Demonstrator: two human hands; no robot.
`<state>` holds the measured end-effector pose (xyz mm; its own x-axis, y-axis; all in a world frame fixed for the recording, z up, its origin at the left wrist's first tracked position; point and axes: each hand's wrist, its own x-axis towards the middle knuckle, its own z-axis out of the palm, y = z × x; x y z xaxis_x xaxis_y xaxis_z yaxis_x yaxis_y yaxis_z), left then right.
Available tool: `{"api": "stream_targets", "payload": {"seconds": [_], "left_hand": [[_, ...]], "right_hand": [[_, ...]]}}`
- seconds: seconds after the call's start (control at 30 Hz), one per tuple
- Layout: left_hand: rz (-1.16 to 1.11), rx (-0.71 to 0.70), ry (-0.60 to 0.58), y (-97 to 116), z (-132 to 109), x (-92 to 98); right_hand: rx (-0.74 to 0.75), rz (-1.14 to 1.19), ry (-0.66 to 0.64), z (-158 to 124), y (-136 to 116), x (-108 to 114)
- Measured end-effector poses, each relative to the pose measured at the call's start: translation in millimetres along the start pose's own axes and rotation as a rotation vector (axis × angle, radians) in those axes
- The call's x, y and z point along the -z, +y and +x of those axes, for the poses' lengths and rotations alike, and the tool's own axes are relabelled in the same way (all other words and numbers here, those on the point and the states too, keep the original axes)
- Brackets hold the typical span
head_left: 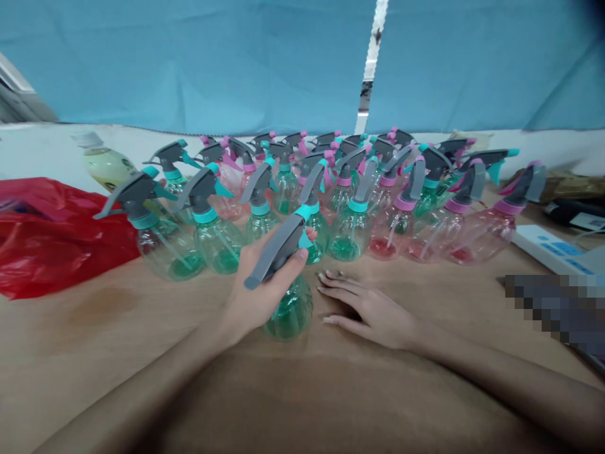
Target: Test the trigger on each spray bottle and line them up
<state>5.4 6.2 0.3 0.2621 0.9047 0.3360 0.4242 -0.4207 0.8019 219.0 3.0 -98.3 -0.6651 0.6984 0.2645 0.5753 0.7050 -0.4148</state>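
My left hand point(259, 296) is wrapped round the neck of a green spray bottle point(290, 312) with a grey trigger head and turquoise nozzle. The bottle is upright, in front of the others. To its right, my right hand point(371, 309) lies on the wooden table point(406, 391), fingers stretched out and holding nothing. Just beyond both hands stand rows of similar bottles, among them a green spray bottle with a turquoise collar point(350, 236) and a pink spray bottle with a pink collar point(387, 236). Bottles in the back rows are partly hidden.
At the left lies a red plastic bag point(61, 239), with a clear bottle of pale liquid point(104, 164) behind it. On the right are a white device with blue buttons point(553, 249), a black object point(576, 214) and a pixelated patch. A blue curtain point(212, 69) hangs behind.
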Motion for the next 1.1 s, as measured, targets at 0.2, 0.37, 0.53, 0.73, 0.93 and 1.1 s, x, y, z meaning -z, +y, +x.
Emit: {"api": "stream_targets", "payload": {"seconds": [0.2,0.37,0.53,0.73,0.93,1.1], "left_hand": [[-0.007,0.002,-0.009,-1.7,-0.4,0.0],[-0.002,-0.008,-0.003,-2.2,0.0,0.1],[-0.006,0.002,-0.004,-0.4,-0.4,-0.5],[0.004,0.004,0.001,-0.4,0.0,-0.6],[-0.008,-0.008,-0.002,-1.5,0.3,-0.6],[-0.014,-0.008,0.000,-2.1,0.1,-1.1]], "right_hand": [[0.012,0.041,0.017,-0.3,1.4,-0.6],[0.009,0.023,0.007,-0.2,1.9,-1.3],[0.003,0.011,-0.003,0.0,0.7,-0.3],[0.004,0.032,0.006,-0.1,0.7,0.2],[0.001,0.001,-0.002,-0.3,0.0,0.2],[0.002,-0.009,-0.009,-0.1,-0.2,0.7]]}}
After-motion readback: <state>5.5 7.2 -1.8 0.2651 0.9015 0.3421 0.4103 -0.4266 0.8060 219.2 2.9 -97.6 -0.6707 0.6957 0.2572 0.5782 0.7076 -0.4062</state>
